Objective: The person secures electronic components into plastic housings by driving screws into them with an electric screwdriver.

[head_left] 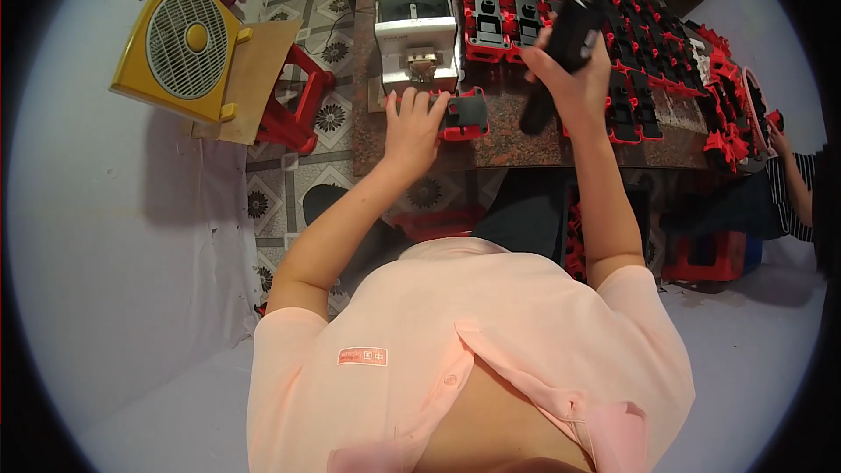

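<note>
My left hand (412, 127) rests on a red and black plastic part (462, 114) lying at the near edge of the dark stone table (517, 144), fingers curled over its left end. My right hand (574, 74) is raised above the table and grips a long black tool (556, 57) that hangs down toward the tabletop. Just behind the left hand stands a small white and grey machine (416, 31).
Several red and black parts (561, 0) lie in rows across the back and right of the table. A yellow box fan (184, 39) leans at the left by a red stool (293, 105). Another person's arm (793, 180) reaches in at the right.
</note>
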